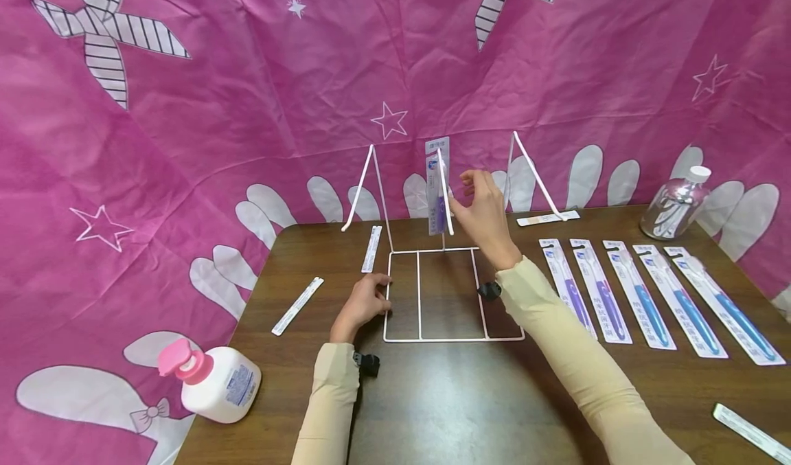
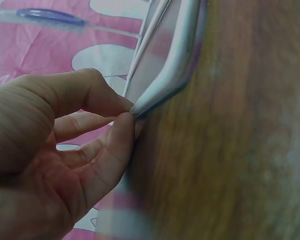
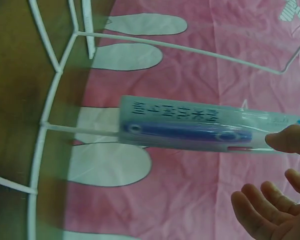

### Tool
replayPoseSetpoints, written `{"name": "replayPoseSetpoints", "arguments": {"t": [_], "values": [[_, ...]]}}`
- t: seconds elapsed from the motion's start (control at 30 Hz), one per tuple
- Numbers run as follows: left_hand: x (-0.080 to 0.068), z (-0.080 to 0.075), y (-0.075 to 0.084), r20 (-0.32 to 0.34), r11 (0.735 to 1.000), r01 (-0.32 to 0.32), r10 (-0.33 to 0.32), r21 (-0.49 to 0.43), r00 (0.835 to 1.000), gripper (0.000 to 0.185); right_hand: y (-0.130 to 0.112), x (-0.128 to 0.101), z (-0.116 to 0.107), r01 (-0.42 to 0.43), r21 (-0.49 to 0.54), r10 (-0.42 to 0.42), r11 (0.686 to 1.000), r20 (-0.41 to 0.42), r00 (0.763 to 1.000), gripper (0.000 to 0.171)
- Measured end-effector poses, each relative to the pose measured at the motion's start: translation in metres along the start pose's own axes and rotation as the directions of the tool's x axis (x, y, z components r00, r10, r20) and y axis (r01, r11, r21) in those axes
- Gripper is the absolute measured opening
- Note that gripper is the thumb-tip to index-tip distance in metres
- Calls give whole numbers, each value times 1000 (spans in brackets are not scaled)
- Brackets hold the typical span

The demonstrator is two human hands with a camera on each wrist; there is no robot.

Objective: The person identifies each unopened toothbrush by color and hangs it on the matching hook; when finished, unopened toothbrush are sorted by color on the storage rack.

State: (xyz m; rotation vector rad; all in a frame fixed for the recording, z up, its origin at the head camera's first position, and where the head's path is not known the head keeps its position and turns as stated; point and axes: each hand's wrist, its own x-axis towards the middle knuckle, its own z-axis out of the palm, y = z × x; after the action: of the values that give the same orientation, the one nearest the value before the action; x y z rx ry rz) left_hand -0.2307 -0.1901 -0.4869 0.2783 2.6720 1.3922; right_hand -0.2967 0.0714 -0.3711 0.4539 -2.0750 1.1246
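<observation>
Nearest me on the brown table [image 1: 432, 396], a white pump bottle [image 1: 216, 382] lies tipped at the front left corner. Just past it, my left hand [image 1: 364, 303] pinches the near left corner of the white wire rack [image 1: 432, 339]; the left wrist view shows thumb and fingertips [image 2: 121, 120] closed on the wire. Further back, my right hand [image 1: 485, 211] is raised beside a packaged toothbrush [image 1: 438, 187] that hangs on the rack's middle hook. The pack stands upright, long axis vertical, its hole end at the top and the purple handle low. In the right wrist view one fingertip [image 3: 290, 140] touches the pack's edge while the other fingers stay spread and loose, so this hand grips nothing. To the right, five more toothbrush packs [image 1: 655, 300] lie flat in a row, long axes running away from me. Beyond them a clear bottle [image 1: 676, 207] stands against the pink cloth [image 1: 247, 94].
</observation>
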Motion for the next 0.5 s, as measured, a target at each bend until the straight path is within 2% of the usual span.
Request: {"name": "replayPoseSetpoints", "arguments": {"t": [0.2,0.3,0.4,0.5], "values": [[2,0,-2,9,1000,-14,14,10,1000,50,15,-27,-12,-86,-49,89,995,61,994,39],[2,-1,-2,-1,1000,-10,10,11,1000,50,26,-39,-23,-145,-91,155,985,115,981,39],[2,0,-2,-10,1000,-10,10,12,1000,50,39,-49,-37,-202,-156,230,967,190,954,39],[2,2,-3,-11,1000,-16,17,14,1000,50,56,-58,-57,-221,-262,297,939,299,907,40]]}}
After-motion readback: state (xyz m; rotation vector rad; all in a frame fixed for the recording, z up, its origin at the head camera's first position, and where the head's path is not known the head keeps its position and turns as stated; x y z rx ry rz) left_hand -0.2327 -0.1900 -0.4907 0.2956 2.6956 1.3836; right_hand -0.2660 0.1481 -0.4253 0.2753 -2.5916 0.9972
